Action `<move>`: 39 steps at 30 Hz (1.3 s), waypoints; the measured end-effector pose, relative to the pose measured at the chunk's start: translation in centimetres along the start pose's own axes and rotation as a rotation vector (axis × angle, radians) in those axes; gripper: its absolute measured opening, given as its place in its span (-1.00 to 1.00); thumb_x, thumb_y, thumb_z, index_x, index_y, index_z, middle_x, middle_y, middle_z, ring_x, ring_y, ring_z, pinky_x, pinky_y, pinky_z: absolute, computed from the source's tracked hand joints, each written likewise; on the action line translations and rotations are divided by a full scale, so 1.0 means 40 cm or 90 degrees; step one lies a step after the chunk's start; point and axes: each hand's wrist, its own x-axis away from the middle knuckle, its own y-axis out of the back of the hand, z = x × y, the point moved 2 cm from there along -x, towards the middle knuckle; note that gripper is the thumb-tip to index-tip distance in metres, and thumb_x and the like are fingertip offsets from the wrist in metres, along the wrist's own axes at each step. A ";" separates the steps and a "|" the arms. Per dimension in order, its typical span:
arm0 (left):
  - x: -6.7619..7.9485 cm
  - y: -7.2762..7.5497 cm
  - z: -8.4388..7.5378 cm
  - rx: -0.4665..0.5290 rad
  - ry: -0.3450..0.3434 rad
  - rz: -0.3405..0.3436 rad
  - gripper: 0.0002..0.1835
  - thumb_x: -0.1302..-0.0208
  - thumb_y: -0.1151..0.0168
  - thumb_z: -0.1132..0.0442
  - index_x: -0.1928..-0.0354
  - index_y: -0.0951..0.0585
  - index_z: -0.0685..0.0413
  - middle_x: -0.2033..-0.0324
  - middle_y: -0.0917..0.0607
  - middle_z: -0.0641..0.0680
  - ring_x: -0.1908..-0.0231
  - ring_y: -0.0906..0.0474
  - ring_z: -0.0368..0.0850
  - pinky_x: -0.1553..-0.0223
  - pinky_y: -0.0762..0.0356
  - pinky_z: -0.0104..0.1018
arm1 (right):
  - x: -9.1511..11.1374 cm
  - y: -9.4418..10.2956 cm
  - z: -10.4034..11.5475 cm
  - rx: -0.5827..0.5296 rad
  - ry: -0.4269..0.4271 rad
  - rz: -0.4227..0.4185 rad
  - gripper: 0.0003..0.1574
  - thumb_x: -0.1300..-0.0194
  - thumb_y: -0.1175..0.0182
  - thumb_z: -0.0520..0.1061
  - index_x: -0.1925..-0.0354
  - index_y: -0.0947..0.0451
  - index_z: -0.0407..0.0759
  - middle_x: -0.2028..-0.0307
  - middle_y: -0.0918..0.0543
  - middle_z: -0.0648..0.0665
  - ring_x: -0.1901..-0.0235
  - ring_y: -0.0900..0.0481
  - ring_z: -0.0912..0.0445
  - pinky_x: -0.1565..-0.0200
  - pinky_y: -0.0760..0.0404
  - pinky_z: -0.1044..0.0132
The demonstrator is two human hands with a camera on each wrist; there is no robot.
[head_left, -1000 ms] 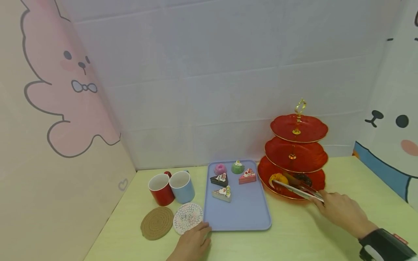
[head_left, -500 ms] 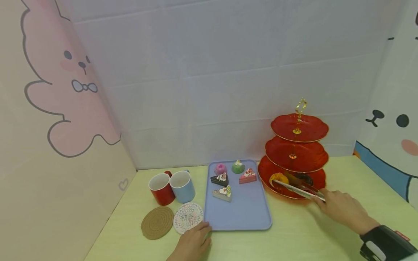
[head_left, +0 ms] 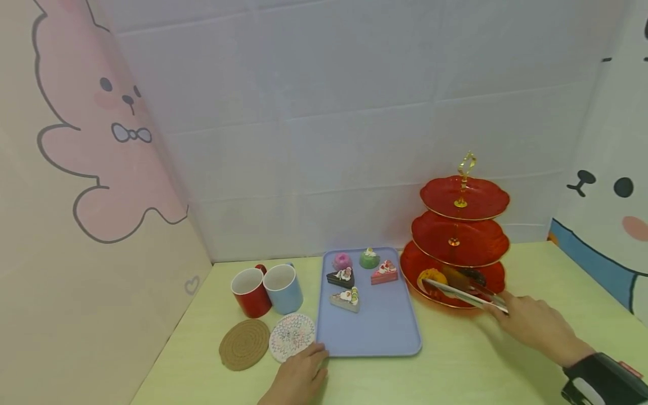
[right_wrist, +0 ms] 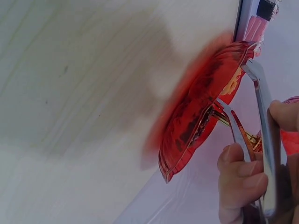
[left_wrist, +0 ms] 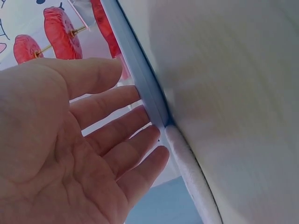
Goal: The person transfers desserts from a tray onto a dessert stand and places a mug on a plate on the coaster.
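Note:
My right hand (head_left: 539, 329) grips metal tongs (head_left: 468, 298) at the right. Their arms stand apart, one tip on each side of a yellow pastry (head_left: 434, 275) on the bottom plate of a red three-tier stand (head_left: 464, 198). In the right wrist view the yellow pastry (right_wrist: 232, 83) shows between the tong tips; whether both touch it I cannot tell. A dark round pastry (head_left: 476, 275) sits farther right on that plate, partly hidden. My left hand (head_left: 298, 374) rests at the near left corner of a lavender tray (head_left: 387, 337), its relaxed fingers (left_wrist: 126, 119) touching the rim.
On the tray are a pink ring pastry (head_left: 342, 260), a green dome cake (head_left: 369, 259) and several cake slices. Left of it stand a red mug (head_left: 251, 298) and a blue mug (head_left: 284, 292), behind a tan coaster (head_left: 244, 344) and a patterned coaster (head_left: 292, 337).
My right hand has shifted slightly rightward with the tongs, and their far arm appears a little nearer the yellow pastry. The left hand stays at the tray corner.

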 end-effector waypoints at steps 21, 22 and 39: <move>0.004 0.002 0.015 0.011 0.020 0.004 -0.65 -0.19 -0.16 0.17 0.03 -0.60 0.19 -0.03 -0.61 0.16 -0.04 -0.49 0.07 0.00 -0.56 0.06 | 0.027 0.027 0.052 -0.007 0.005 -0.020 0.06 -0.15 0.12 0.49 0.02 -0.37 -0.50 0.62 -0.42 -0.09 0.67 -0.36 0.06 0.67 -0.49 0.19; 0.005 0.002 0.015 0.010 0.018 0.003 -0.65 -0.19 -0.16 0.16 0.03 -0.60 0.19 -0.03 -0.61 0.16 -0.04 -0.49 0.07 0.01 -0.56 0.05 | 0.029 0.027 0.060 -0.005 0.011 -0.025 0.04 -0.15 0.11 0.49 0.03 -0.38 -0.48 0.61 -0.43 -0.09 0.67 -0.36 0.06 0.67 -0.50 0.18; -0.001 -0.007 0.005 0.012 0.006 -0.005 -0.66 -0.19 -0.16 0.16 0.03 -0.60 0.17 -0.03 -0.61 0.15 -0.02 -0.51 0.06 0.03 -0.58 0.04 | -0.002 -0.035 0.246 -0.018 0.129 -0.085 -0.24 -0.11 -0.08 0.38 0.08 -0.50 -0.24 0.72 -0.33 0.04 0.73 -0.29 0.16 0.67 -0.30 0.30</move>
